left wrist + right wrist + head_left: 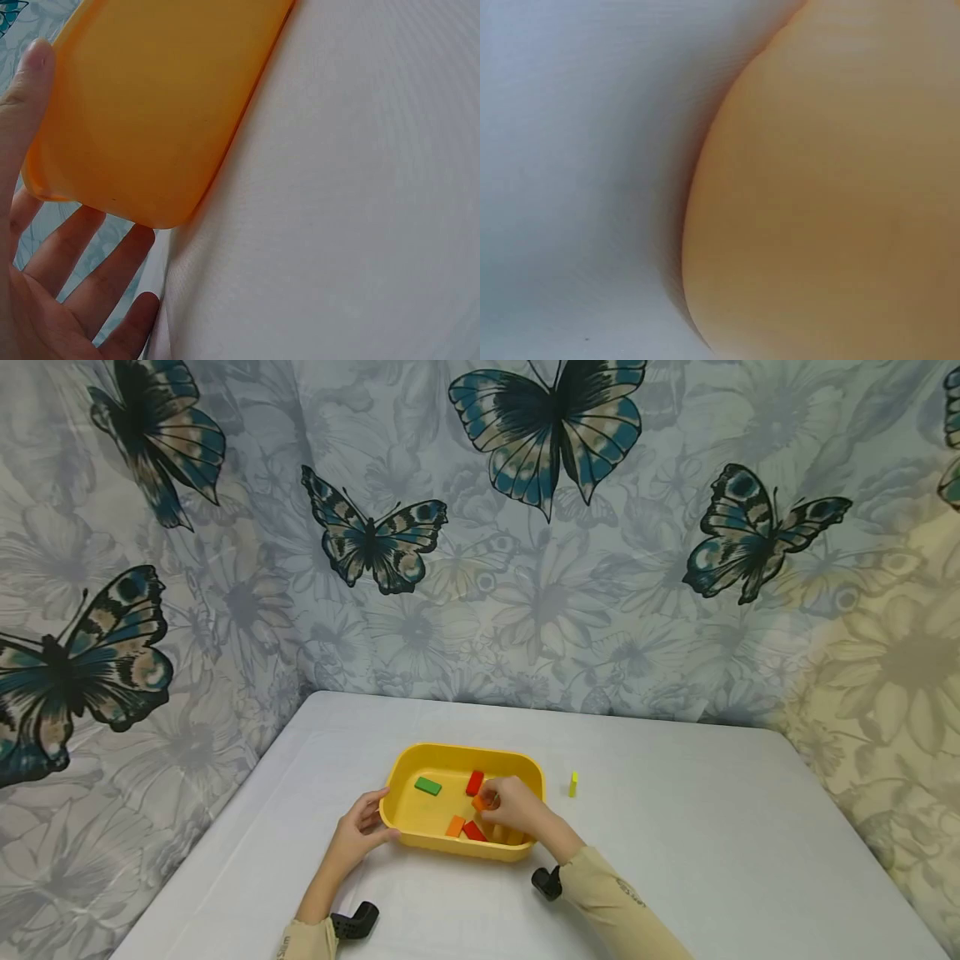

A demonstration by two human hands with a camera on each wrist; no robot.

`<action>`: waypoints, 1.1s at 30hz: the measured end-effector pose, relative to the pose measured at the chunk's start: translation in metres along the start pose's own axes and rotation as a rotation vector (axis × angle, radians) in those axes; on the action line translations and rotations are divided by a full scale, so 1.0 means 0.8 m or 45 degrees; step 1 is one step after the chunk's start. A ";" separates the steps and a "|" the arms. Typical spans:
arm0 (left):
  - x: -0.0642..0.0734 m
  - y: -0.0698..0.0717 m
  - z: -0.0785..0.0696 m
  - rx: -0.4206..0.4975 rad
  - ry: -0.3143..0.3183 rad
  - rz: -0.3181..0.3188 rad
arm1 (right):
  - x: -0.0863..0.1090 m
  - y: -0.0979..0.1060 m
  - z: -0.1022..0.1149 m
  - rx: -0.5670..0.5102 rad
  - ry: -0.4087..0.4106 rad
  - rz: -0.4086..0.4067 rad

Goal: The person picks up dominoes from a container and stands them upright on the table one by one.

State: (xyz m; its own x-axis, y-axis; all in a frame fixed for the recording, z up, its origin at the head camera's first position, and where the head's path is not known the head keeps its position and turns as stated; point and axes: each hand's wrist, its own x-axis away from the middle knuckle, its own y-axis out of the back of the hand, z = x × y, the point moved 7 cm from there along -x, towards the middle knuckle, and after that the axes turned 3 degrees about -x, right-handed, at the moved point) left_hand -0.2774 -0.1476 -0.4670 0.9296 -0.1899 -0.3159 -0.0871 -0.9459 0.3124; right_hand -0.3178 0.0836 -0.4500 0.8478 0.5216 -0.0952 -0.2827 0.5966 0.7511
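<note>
A yellow plastic tub (457,847) sits on the table. My left hand (360,828) is at its left end, thumb near the front corner and fairly straight fingers touching the end wall, as the left wrist view shows. My right hand (513,803) reaches inside over the right half and pinches an orange block (478,803). Around it in the tub lie a green block (428,786), a red block (474,783), another orange block (455,826) and a second red block (474,832). The forearm and hand partly hide the tub's right side. Only the tub's outer wall (817,210) shows in the right wrist view.
A small yellow-green block (573,784) is on the white-covered table (675,827), right of the tub. Behind and at the left hangs a butterfly-patterned curtain (480,627). A black wrist device (356,921) is worn on each arm.
</note>
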 end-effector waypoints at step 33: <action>0.000 0.001 0.003 0.037 0.036 0.007 | 0.058 0.106 0.016 -0.446 0.136 -0.362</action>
State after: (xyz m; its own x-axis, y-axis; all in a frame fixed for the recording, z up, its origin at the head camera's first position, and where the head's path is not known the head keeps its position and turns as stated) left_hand -0.2782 -0.1487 -0.4687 0.9389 -0.1877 -0.2885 -0.1021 -0.9524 0.2874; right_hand -0.2967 0.1502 -0.3824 0.8679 0.3566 -0.3457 -0.1959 0.8854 0.4215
